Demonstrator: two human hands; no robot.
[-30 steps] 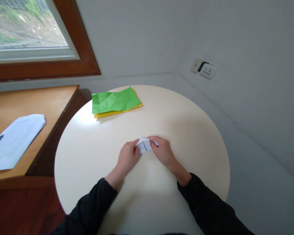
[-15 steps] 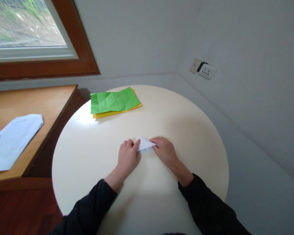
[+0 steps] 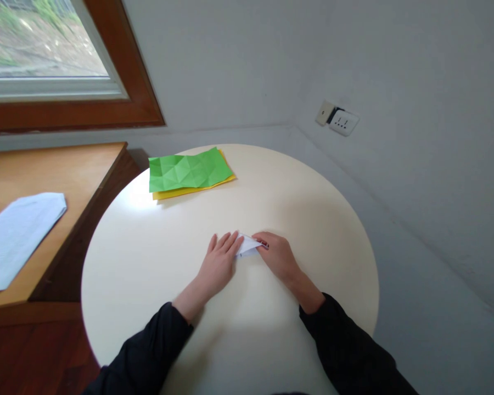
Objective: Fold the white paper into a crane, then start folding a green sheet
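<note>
A small folded white paper [image 3: 247,247] lies near the middle of the round table, between my two hands. My left hand [image 3: 219,259] rests flat over its left part, with the fingers stretched out and pointing away from me. That side of the paper is hidden under the fingers. My right hand [image 3: 276,255] pinches the paper's right corner between thumb and fingers. A slanting flap and a fold line show in the part of the paper left uncovered.
Creased green paper [image 3: 189,171] lies on yellow paper [image 3: 177,193] at the round white table's [image 3: 313,208] far edge. To the left, a wooden desk [image 3: 86,164] bears white sheets [image 3: 24,236]. A wall socket [image 3: 344,122] is at the right.
My left hand has gone from pinching the white paper's left end with bent fingers to lying flat on it. My right hand keeps its pinch. The view has shifted slightly.
</note>
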